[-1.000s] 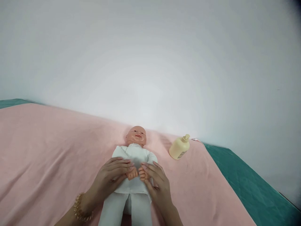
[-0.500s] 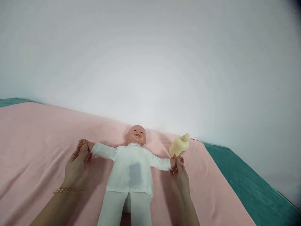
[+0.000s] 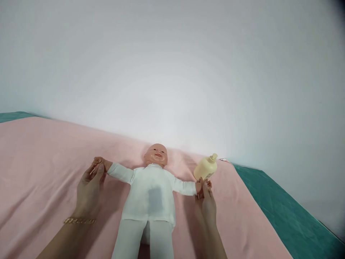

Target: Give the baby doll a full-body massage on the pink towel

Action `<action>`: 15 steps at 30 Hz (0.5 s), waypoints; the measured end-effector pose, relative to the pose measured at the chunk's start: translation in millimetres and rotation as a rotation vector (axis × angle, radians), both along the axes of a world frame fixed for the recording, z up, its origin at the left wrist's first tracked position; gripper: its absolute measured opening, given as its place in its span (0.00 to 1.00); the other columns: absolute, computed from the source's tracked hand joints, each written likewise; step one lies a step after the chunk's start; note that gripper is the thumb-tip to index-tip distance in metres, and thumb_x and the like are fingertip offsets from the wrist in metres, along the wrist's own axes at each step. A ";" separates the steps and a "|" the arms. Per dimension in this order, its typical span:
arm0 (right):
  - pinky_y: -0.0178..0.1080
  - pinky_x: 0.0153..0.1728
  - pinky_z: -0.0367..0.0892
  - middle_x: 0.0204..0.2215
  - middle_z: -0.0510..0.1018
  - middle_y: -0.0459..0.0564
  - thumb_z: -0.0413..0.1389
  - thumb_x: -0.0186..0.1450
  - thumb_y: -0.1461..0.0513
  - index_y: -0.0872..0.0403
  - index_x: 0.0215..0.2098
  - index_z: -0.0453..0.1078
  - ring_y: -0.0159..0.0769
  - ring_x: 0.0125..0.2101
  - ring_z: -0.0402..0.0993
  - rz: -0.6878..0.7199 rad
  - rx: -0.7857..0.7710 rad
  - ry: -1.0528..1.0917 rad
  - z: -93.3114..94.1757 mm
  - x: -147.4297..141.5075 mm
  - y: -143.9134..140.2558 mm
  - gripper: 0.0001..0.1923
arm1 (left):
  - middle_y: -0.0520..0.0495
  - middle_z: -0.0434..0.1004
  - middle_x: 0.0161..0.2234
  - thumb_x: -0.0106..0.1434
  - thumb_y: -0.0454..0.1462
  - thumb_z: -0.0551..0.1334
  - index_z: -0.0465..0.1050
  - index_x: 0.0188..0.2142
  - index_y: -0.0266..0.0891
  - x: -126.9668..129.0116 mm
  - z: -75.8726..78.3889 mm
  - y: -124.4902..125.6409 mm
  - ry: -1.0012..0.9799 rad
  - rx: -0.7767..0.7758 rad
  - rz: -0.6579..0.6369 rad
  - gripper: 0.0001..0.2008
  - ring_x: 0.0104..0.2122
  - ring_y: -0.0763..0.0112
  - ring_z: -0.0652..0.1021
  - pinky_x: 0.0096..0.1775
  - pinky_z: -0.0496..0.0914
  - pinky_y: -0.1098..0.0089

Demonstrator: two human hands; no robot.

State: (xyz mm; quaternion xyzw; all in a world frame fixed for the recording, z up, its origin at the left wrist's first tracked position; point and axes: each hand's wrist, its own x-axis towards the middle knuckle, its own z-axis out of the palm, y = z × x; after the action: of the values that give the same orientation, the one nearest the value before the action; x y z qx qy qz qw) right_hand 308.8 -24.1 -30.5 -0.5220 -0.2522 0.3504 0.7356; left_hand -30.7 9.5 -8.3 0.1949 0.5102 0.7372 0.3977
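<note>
A baby doll [image 3: 152, 196] in white clothes lies on its back on a pink blanket [image 3: 48, 169], head toward the wall, arms spread wide to both sides. My left hand [image 3: 90, 189], with a gold bracelet at the wrist, grips the doll's small hand on the left. My right hand [image 3: 206, 205] grips the doll's other hand on the right. A cream lotion bottle [image 3: 205, 168] lies on its side just beyond my right hand, almost touching the doll's fingers.
A plain white wall [image 3: 172, 72] rises right behind the doll's head. Green sheet [image 3: 283, 212] shows past the blanket's right edge and at the far left.
One second ago both my hands held the doll's hands together over its chest. They pulled the arms out to the sides. In the last half second almost nothing moved.
</note>
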 end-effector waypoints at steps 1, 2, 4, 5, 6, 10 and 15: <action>0.43 0.48 0.71 0.55 0.72 0.52 0.62 0.60 0.48 0.52 0.52 0.68 0.45 0.55 0.68 -0.010 0.031 0.000 7.5 -5.8 -2.6 0.27 | 0.47 0.78 0.44 0.59 0.38 0.65 0.74 0.44 0.41 4.0 5.8 -3.3 0.054 0.030 -0.001 0.13 0.46 0.66 0.78 0.52 0.72 0.66; 0.44 0.50 0.69 0.55 0.72 0.53 0.62 0.60 0.49 0.52 0.53 0.68 0.45 0.56 0.67 -0.021 0.058 -0.024 14.2 -11.9 -5.0 0.27 | 0.47 0.78 0.46 0.57 0.39 0.67 0.75 0.45 0.42 8.4 11.1 -7.0 0.111 0.048 -0.025 0.15 0.48 0.64 0.77 0.53 0.71 0.65; 0.47 0.53 0.67 0.54 0.73 0.55 0.63 0.60 0.51 0.53 0.53 0.68 0.46 0.56 0.67 0.000 0.096 -0.130 24.3 -23.9 -9.6 0.26 | 0.47 0.80 0.45 0.54 0.41 0.69 0.76 0.42 0.42 18.3 18.1 -14.6 0.308 0.092 -0.134 0.16 0.47 0.60 0.78 0.51 0.73 0.62; 0.48 0.52 0.67 0.52 0.74 0.56 0.63 0.60 0.53 0.53 0.52 0.69 0.47 0.55 0.68 0.032 0.112 -0.201 27.3 -29.6 -11.8 0.24 | 0.47 0.81 0.42 0.53 0.41 0.70 0.77 0.41 0.42 23.6 18.9 -18.1 0.430 0.134 -0.210 0.15 0.45 0.59 0.79 0.48 0.75 0.62; 0.48 0.51 0.68 0.51 0.75 0.56 0.63 0.60 0.55 0.53 0.50 0.70 0.47 0.53 0.70 0.074 0.133 -0.282 29.1 -34.8 -14.0 0.22 | 0.47 0.82 0.40 0.54 0.40 0.69 0.77 0.39 0.42 29.0 18.0 -21.2 0.556 0.205 -0.288 0.12 0.43 0.60 0.80 0.47 0.75 0.62; 0.45 0.46 0.72 0.44 0.79 0.51 0.63 0.61 0.62 0.48 0.46 0.74 0.44 0.46 0.76 0.307 0.321 -0.705 28.7 -52.9 -20.9 0.14 | 0.51 0.83 0.39 0.60 0.31 0.63 0.77 0.40 0.44 47.6 7.6 -27.3 1.109 0.708 -0.444 0.10 0.42 0.66 0.81 0.49 0.73 0.64; 0.43 0.43 0.74 0.43 0.79 0.50 0.58 0.64 0.64 0.45 0.49 0.74 0.42 0.42 0.76 0.452 0.494 -1.124 27.9 -69.2 -23.5 0.16 | 0.53 0.83 0.38 0.62 0.28 0.59 0.74 0.40 0.43 54.9 10.3 -28.2 1.405 0.928 -0.418 0.11 0.43 0.72 0.80 0.51 0.69 0.67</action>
State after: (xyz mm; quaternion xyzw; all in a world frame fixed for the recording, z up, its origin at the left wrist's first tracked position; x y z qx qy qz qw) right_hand 239.6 -47.7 -2.6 -0.3755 -0.7749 0.1020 0.4981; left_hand 24.3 -18.8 2.0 0.8375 0.2390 0.4914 -0.0018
